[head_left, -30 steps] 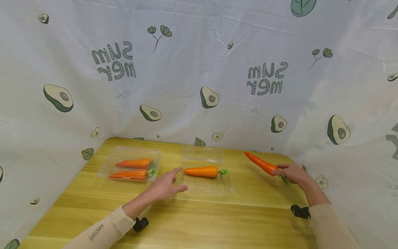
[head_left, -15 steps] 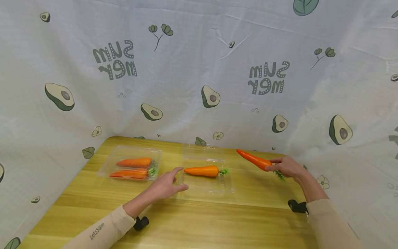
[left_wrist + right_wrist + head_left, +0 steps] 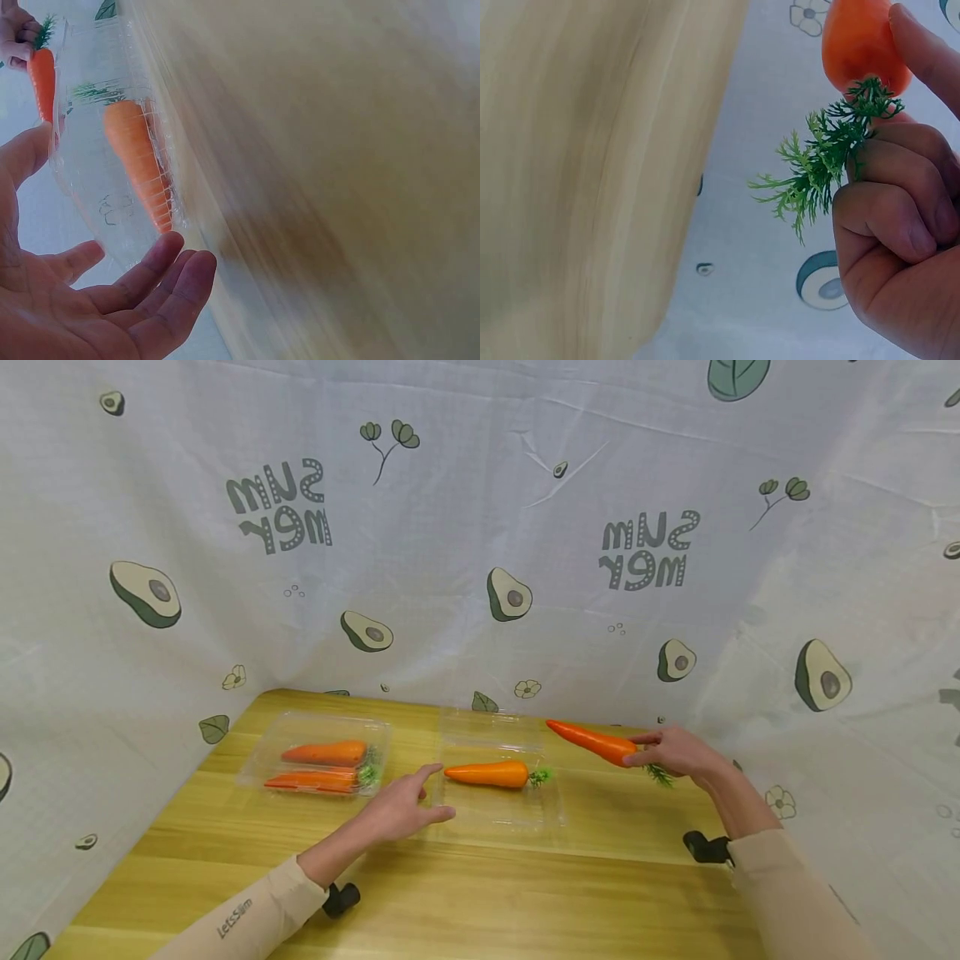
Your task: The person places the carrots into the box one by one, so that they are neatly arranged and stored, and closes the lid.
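Note:
My right hand [image 3: 678, 753] pinches a carrot [image 3: 591, 742] near its leafy end, above the table, with the tip pointing left. In the right wrist view the green top [image 3: 817, 154] hangs beside my curled fingers. An open clear plastic box [image 3: 501, 818] lies mid-table, its lid [image 3: 491, 729] folded back toward the curtain. One carrot [image 3: 487, 773] lies in that box, leaves to the right. My left hand [image 3: 401, 808] is at the box's left side, thumb and fingers spread and holding nothing; whether it touches the wall I cannot tell.
To the left stands a second clear box [image 3: 262, 768] with two carrots [image 3: 324, 752] in it, its lid seemingly down. A patterned curtain [image 3: 450, 527] encloses the wooden table [image 3: 480, 893] at the back and sides.
My right hand has moved left with its carrot, bringing the tip close to the open box's back right. My left hand and the boxes have stayed in place.

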Demonstrator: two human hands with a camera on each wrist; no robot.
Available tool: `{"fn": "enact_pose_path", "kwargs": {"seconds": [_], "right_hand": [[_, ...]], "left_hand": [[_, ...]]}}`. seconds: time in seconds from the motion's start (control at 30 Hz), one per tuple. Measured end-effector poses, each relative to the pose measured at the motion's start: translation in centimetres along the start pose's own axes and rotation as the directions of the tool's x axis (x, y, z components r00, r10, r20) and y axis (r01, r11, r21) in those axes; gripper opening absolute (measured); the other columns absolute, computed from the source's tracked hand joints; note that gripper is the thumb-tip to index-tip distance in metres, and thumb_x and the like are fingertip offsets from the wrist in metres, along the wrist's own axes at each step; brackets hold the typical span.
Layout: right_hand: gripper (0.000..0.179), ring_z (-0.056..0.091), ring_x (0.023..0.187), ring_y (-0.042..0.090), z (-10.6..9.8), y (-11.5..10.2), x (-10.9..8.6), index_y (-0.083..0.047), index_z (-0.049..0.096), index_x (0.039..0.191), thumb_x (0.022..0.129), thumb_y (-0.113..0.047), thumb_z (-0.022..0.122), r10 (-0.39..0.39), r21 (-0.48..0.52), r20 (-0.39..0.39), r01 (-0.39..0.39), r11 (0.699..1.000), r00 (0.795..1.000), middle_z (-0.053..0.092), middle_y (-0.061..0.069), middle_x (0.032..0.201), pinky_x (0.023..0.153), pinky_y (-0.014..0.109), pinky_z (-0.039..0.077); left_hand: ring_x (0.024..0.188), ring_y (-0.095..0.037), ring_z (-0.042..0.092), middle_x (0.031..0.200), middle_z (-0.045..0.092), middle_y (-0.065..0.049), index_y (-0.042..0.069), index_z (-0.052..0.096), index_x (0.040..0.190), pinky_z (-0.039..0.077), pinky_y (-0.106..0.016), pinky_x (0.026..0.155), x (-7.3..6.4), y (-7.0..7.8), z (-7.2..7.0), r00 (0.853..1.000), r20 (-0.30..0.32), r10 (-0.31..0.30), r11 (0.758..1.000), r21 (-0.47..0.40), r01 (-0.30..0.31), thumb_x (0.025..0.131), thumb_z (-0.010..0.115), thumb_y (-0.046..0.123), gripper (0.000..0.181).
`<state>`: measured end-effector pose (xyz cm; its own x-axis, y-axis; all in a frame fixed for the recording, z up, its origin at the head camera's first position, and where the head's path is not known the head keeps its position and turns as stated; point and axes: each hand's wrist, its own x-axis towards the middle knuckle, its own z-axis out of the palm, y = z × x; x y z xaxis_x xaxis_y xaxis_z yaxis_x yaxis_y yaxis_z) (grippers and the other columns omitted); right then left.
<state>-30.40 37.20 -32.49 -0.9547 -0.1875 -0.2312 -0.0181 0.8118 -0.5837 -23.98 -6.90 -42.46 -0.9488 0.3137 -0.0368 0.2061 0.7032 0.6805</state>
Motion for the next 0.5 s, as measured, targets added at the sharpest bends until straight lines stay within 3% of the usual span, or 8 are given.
{"fn": "enact_pose_path", "kwargs": {"seconds": [0.2, 0.37, 0.5], "right_hand": [[0.070, 0.025, 0.047, 0.010, 0.1, -1.2, 0.2, 0.009, 0.055, 0.138, 0.088, -0.036, 0.077, -0.051, -0.028, 0.010, 0.051, 0.998, 0.999, 0.035, -0.005, 0.060, 0.049, 0.025, 0.027], [0.069, 0.029, 0.053, 0.012, 0.6, -2.4, 0.4, 0.006, 0.058, 0.137, 0.087, -0.038, 0.078, -0.061, -0.064, 0.024, 0.062, 0.996, 0.998, 0.051, 0.000, 0.074, 0.054, 0.027, 0.027], [0.070, 0.030, 0.056, 0.013, 0.8, -3.3, 0.6, 0.006, 0.057, 0.139, 0.088, -0.037, 0.077, -0.078, -0.075, 0.058, 0.083, 0.994, 0.995, 0.053, 0.003, 0.078, 0.057, 0.028, 0.028]], "left_hand": [[0.094, -0.023, 0.062, 0.116, 0.064, -0.012, 0.017, 0.037, 0.156, 0.051, -0.044, 0.074, 0.0, 0.0, 0.0, 1.000, 0.004, -0.002, 1.000, -0.002, 0.002, 0.090, 0.072, 0.050, 0.082], [0.095, -0.023, 0.063, 0.116, 0.065, -0.012, 0.018, 0.037, 0.157, 0.051, -0.043, 0.074, 0.0, 0.0, 0.0, 1.000, 0.002, -0.005, 1.000, -0.004, 0.005, 0.090, 0.072, 0.051, 0.082], [0.096, -0.023, 0.063, 0.116, 0.065, -0.012, 0.018, 0.038, 0.156, 0.051, -0.043, 0.074, 0.0, 0.1, 0.0, 1.000, 0.000, -0.005, 1.000, -0.007, 0.005, 0.090, 0.072, 0.051, 0.082]]}}
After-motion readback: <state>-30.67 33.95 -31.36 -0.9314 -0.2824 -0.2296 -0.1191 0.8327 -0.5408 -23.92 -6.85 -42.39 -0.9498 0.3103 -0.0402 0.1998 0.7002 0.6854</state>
